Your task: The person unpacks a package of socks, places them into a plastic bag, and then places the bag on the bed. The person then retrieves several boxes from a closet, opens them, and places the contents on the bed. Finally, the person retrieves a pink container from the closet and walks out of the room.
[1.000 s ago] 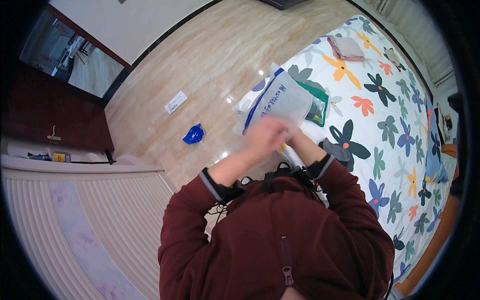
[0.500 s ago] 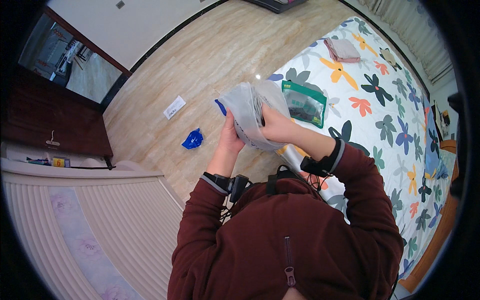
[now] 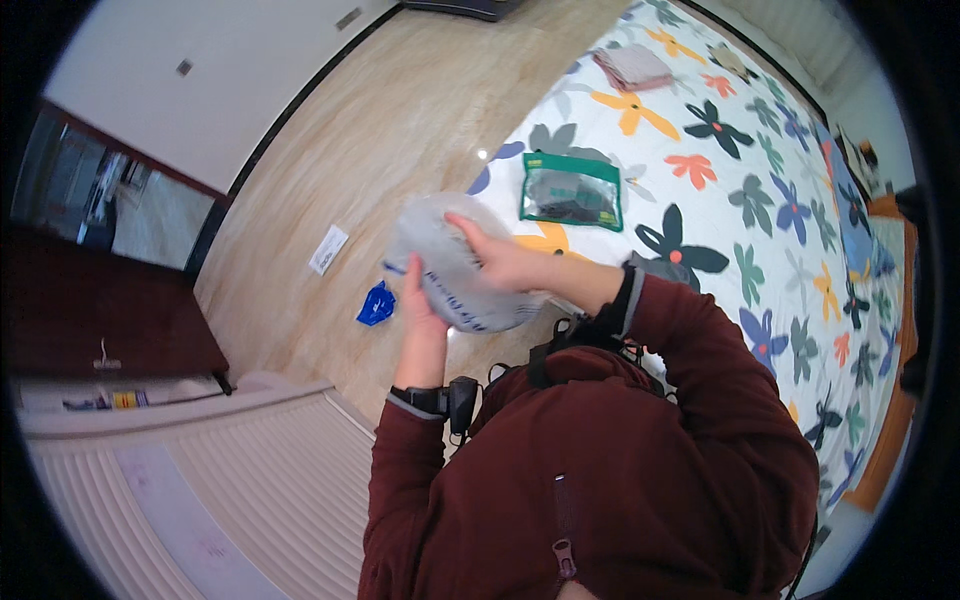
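Note:
Both hands hold a clear plastic bag [image 3: 450, 262] with pale folded contents and a blue edge, raised in front of my chest over the wooden floor. My left hand [image 3: 421, 307] grips its lower left side from below. My right hand [image 3: 500, 262] presses across its upper right side. On the flowered bedspread [image 3: 760, 170] to the right lies a green-edged clear pouch [image 3: 571, 190] with something dark inside, apart from both hands.
A folded pinkish cloth [image 3: 631, 67] lies at the far end of the bed. A blue scrap [image 3: 376, 304] and a white card [image 3: 328, 249] lie on the wooden floor. A dark cabinet [image 3: 100, 320] stands at left, a ribbed white surface [image 3: 200, 480] below it.
I have turned left and carried the bag away from the bed to over the floor. My left hand has slid to its lower side and my right lies across it.

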`<state>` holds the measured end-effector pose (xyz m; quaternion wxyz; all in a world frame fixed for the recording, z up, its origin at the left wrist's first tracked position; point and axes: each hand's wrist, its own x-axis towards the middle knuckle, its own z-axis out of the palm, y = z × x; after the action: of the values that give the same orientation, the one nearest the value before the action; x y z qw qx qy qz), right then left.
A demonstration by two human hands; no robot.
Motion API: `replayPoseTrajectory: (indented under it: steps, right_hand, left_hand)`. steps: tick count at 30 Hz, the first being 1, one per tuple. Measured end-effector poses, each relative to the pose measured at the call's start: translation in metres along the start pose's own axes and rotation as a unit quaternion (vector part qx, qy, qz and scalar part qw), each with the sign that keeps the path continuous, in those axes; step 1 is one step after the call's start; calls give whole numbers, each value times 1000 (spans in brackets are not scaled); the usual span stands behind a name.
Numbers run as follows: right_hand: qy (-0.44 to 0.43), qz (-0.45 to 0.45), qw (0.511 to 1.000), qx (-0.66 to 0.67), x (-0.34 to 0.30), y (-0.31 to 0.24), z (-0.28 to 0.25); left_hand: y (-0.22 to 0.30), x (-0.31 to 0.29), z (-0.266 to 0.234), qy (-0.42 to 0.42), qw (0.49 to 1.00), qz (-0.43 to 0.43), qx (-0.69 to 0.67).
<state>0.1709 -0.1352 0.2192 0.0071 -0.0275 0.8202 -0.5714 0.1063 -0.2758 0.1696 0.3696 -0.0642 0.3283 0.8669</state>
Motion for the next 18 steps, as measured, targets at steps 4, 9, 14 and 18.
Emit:
replayPoseTrajectory:
  steps: [4,9,14,18]
  right_hand:
    - [15,64,996,-67,-15,4,22]
    - [-35,77,970,-228,-27,5,13]
    - [-9,94,960,-262,-51,5,10]
    - [-66,113,952,-277,-74,18,-15]
  left_hand:
    - [8,8,-12,-10,998,34,-58]
    - [-4,15,-13,42,997,39,57]
    - [-33,39,-18,-13,999,-21,46]
    - [-55,62,-23,-55,995,-72,28]
